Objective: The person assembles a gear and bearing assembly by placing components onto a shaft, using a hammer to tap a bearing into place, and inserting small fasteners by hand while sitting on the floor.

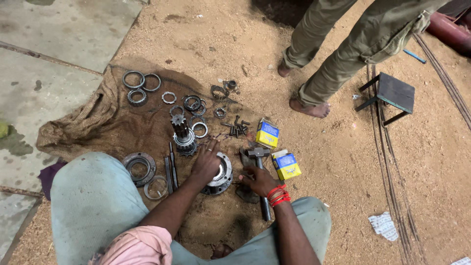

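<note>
Left hand point(206, 161), fingers spread and palm down, rests flat on the round metal hub housing point(219, 175), pressing rather than gripping it. Right hand point(258, 180), with red bands at the wrist, lies on the handle of the hammer point(261, 181), fingers loosely curled over it; the hammer head points away from the person, just beside the housing. All lie on a brown sackcloth point(108, 122) spread over sandy ground. Farther out: a toothed gear shaft point(182, 135), bearing rings point(140, 86), a flange ring point(139, 167), a heap of bolts point(237, 128), two yellow-and-blue boxes point(277, 149). A second person's bare feet point(306, 105) stand beyond, near a small black stool point(390, 93).
</note>
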